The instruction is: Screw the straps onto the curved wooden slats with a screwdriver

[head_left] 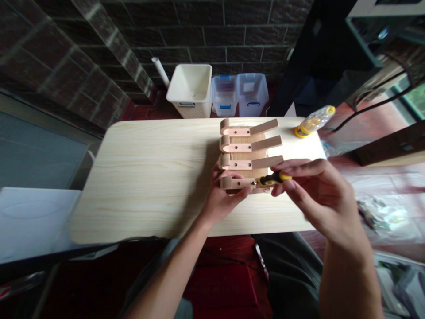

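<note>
On the light wooden table (149,177) stands a wooden rack (239,156) with several curved wooden hooks, each fixed by two dark screws. My left hand (221,197) is wrapped round the nearest hook (226,183), thumb in front and fingers behind it. Between thumb and fingertips, my right hand (318,190) holds a short yellow-and-black screwdriver (275,178). Its tip points left at a screw (254,182) on that nearest hook; whether it sits in the screw head is too small to tell. My fingers hide the hook's right end.
A clear plastic bottle with yellow ends (314,122) stands at the table's back right corner. Behind the table are a cream bin (191,84) and two clear plastic boxes (225,95) by a dark brick wall. Clear plastic wrapping (385,212) lies on the floor at right.
</note>
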Available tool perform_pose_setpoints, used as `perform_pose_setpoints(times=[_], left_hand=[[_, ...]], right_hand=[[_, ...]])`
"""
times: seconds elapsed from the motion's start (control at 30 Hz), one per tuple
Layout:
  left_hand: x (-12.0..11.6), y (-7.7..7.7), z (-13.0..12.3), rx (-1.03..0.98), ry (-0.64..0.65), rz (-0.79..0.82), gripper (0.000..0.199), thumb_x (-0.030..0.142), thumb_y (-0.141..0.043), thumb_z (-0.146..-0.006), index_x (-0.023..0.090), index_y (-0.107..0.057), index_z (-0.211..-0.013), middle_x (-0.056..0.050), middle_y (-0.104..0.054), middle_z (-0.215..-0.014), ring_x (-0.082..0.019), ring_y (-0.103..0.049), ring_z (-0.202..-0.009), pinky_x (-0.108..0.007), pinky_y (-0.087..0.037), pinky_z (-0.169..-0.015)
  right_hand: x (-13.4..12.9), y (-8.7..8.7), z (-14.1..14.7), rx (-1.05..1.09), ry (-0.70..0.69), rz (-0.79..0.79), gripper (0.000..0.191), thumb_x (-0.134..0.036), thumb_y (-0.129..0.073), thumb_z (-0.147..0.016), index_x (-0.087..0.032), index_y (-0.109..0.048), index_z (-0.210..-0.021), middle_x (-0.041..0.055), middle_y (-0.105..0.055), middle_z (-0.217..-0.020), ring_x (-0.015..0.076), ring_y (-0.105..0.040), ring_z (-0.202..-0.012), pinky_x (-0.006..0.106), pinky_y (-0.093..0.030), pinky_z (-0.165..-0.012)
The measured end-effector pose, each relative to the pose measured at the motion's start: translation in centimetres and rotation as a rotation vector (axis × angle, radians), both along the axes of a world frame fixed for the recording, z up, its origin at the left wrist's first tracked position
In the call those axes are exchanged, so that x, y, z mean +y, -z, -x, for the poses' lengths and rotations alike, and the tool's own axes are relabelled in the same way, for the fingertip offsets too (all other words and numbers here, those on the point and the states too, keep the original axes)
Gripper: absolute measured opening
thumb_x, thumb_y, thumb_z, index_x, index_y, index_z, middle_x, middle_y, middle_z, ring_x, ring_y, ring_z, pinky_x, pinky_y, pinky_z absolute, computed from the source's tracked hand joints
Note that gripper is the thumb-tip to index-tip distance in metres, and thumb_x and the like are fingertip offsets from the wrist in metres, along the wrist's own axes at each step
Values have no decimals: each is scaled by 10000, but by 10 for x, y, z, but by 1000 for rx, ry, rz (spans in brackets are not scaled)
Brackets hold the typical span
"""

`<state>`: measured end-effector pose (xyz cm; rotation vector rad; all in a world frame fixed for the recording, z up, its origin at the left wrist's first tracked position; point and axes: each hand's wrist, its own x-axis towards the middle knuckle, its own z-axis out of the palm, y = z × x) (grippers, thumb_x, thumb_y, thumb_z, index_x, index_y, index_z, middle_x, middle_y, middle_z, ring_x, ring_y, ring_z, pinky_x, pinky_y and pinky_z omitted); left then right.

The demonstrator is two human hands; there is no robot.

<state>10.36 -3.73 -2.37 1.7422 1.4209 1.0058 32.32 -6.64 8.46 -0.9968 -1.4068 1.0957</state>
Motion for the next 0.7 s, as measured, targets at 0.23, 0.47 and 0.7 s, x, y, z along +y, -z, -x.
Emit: perform_pose_setpoints(times=[0.23,0.47,0.7], left_hand=[[0,0,0,1,5,-20,298,491,-869,-841,260,-727,-964,-79,-751,-1077,-327,-650,-1288,-481,-553,-1104],[-2,2,0,-8,-12,-33,306,468,-882,-834,259,-736,-1003,-78,-725,-1149,-309,-654,-1272,-459,-564,-1090],[-2,-2,-2,19,-16,-25,262,455,-867,-849,266,-737,-974,-68,-742,-1079,-312,-654,-1277,-477,-546,-1121]], right_hand=[[3,4,3,48,24,-13,172,-164,-805,-970,-287,-716,-1050,48,-739,-1203,174,-751,-839,349,-702,-714],[0,-1,4,30,-9,17,133,-177,-739,-1022,-274,-729,-1113,73,-739,-1287,176,-777,-848,387,-709,-816],[2,1,4,36,9,25,125,-199,-769,-1005,-268,-684,-1063,59,-752,-1239,179,-783,-841,382,-720,-792]])
